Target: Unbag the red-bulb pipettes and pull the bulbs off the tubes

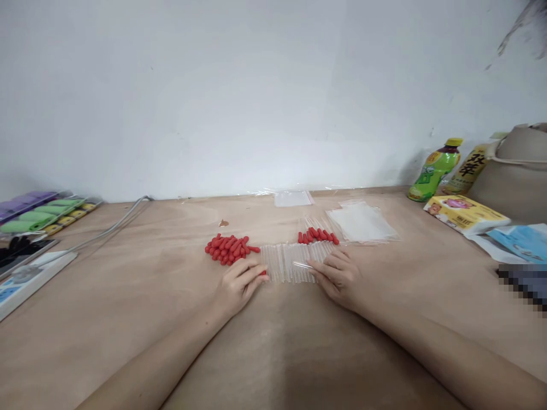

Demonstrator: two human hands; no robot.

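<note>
My left hand (243, 285) is closed around a red rubber dropper bulb (263, 273), of which only a bit shows past the fingertips. Between the thumb and fingers of my right hand (339, 276) is a clear dropper tube (301, 265), its free end pointing left toward the bulb, with a gap between them. Beneath both hands lies a row of similar clear tubes (280, 259), side by side. A heap of red bulbs (226, 248) sits just beyond my left hand. Past the row, several tubes fitted with red bulbs (318, 234) lie together.
Clear plastic bags (363, 222) are stacked at the back right, with another bag (293, 198) by the wall. On the right stand a green bottle (436, 171), a yellow tissue pack (465, 214) and a beige bag (508, 176). A power strip (38, 279) with a grey cable (111, 229) is left.
</note>
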